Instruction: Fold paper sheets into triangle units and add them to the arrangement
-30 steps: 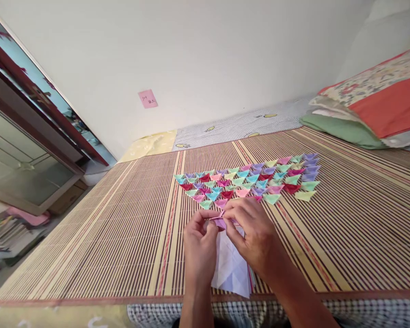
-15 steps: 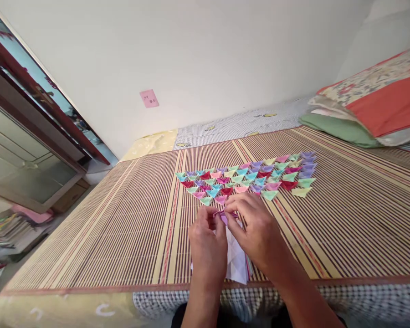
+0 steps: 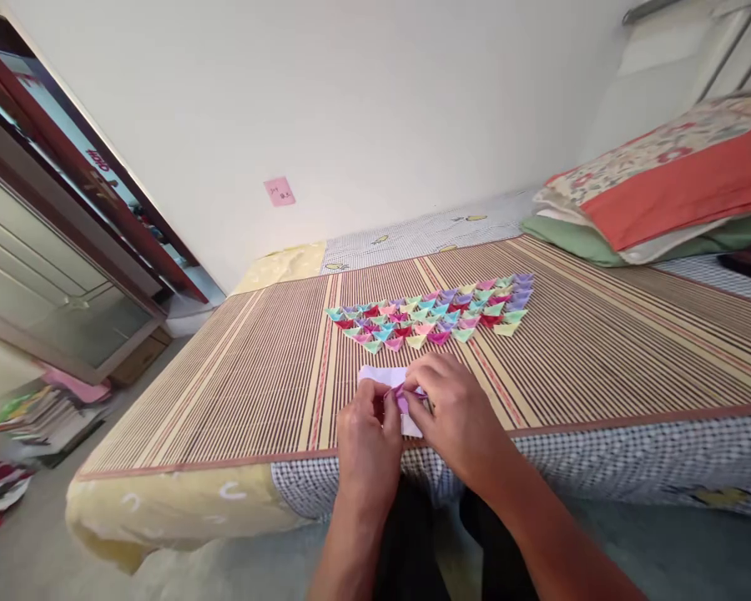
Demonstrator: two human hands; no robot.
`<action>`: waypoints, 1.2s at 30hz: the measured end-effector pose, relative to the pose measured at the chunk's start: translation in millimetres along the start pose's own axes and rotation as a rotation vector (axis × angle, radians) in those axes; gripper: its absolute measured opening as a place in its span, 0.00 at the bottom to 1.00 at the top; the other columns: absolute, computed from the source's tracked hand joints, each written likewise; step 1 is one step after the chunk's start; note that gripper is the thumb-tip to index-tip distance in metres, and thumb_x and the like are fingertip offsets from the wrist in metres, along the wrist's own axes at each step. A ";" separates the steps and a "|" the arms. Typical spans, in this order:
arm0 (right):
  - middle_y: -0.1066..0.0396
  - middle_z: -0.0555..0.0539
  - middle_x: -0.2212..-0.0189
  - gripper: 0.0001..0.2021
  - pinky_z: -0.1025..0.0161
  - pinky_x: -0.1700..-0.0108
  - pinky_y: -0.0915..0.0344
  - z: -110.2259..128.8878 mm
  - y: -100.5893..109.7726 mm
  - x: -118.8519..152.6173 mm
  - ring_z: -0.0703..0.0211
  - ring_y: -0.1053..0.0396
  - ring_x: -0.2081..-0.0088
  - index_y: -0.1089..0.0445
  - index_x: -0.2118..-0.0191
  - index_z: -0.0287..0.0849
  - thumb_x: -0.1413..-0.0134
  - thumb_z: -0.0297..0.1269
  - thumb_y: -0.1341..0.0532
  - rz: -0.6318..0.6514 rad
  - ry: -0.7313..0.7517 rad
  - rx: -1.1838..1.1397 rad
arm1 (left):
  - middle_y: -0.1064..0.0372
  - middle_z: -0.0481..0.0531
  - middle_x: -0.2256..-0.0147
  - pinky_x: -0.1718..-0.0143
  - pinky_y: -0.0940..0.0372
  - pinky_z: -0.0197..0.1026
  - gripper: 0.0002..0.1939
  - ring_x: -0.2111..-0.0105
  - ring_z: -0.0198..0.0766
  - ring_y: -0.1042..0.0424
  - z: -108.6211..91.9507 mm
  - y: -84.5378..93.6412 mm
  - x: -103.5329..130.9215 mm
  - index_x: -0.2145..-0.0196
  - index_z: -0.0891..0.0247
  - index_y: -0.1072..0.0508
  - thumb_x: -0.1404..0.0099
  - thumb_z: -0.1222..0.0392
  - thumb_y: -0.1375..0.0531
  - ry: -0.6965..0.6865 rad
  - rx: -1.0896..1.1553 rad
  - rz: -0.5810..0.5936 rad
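Observation:
Between my fingertips is a small piece of folded purple paper [image 3: 401,401]. My left hand [image 3: 369,430] pinches its left side, and my right hand [image 3: 451,405] pinches its right side, with the two hands almost touching. Beneath them lies a stack of pale lilac paper sheets [image 3: 379,374] near the front edge of the bed, partly hidden by my hands. Just beyond, several folded paper boats [image 3: 438,310] in pink, green, blue, red, yellow and purple lie in close rows on the striped mat [image 3: 256,376].
Folded bedding [image 3: 669,184] with a red and floral cover is piled at the right. A pink note [image 3: 279,191] is stuck on the white wall behind. At the left are a glass-panelled door [image 3: 56,292] and a pile of books [image 3: 43,417] on the floor side.
The view has tilted down and shifted, showing more of the bed's front edge and floor. My hands have come nearer the bed's edge, still pinching the purple paper, and uncover the sheets' far end.

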State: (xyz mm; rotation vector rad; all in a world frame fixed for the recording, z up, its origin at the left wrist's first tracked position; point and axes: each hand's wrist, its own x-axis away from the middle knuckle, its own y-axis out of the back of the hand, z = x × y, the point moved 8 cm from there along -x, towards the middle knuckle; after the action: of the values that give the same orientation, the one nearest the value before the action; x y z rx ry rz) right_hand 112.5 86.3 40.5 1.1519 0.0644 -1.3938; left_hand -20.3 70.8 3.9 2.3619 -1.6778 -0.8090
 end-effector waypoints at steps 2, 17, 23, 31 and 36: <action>0.30 0.45 0.66 0.12 0.52 0.58 0.34 7.3 6.7 4.4 0.48 0.33 0.60 0.37 0.70 0.44 0.44 0.19 0.39 0.024 0.005 0.031 | 0.28 0.48 0.74 0.73 0.37 0.38 0.06 0.76 0.38 0.29 -8.8 -1.9 6.1 0.67 0.59 0.29 0.31 0.59 0.41 -0.004 -0.006 0.059; 0.29 0.45 0.66 0.11 0.54 0.58 0.35 56.6 42.3 35.3 0.50 0.33 0.61 0.36 0.70 0.43 0.40 0.20 0.40 -0.003 0.118 0.041 | 0.29 0.47 0.76 0.74 0.40 0.37 0.08 0.76 0.37 0.30 -46.0 17.9 39.4 0.70 0.60 0.31 0.32 0.60 0.41 -0.051 0.002 0.028; 0.30 0.45 0.67 0.11 0.54 0.59 0.36 65.1 44.9 41.2 0.50 0.34 0.62 0.36 0.70 0.43 0.40 0.21 0.39 -0.074 0.121 0.039 | 0.28 0.46 0.75 0.72 0.40 0.38 0.04 0.75 0.38 0.29 -52.5 27.6 47.7 0.66 0.59 0.31 0.31 0.62 0.42 -0.090 -0.125 -0.040; 0.29 0.45 0.66 0.10 0.54 0.58 0.36 64.3 43.2 43.1 0.49 0.34 0.61 0.35 0.70 0.42 0.41 0.21 0.38 -0.048 0.101 0.045 | 0.31 0.45 0.75 0.71 0.41 0.38 0.04 0.76 0.37 0.31 -52.9 23.1 53.7 0.61 0.60 0.30 0.29 0.64 0.45 -0.100 -0.152 0.031; 0.29 0.45 0.65 0.13 0.54 0.56 0.35 56.9 43.6 42.5 0.50 0.33 0.59 0.36 0.71 0.42 0.43 0.19 0.36 -0.026 0.059 -0.050 | 0.28 0.49 0.64 0.65 0.39 0.39 0.11 0.69 0.37 0.29 -64.8 26.2 57.0 0.60 0.59 0.28 0.30 0.70 0.48 -0.226 -0.148 0.086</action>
State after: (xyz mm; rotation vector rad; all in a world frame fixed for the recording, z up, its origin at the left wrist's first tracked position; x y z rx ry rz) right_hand 125.1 8.4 67.0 1.1545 0.1562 -1.3740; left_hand 3.4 -3.3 49.7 2.1520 -1.7192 -1.1783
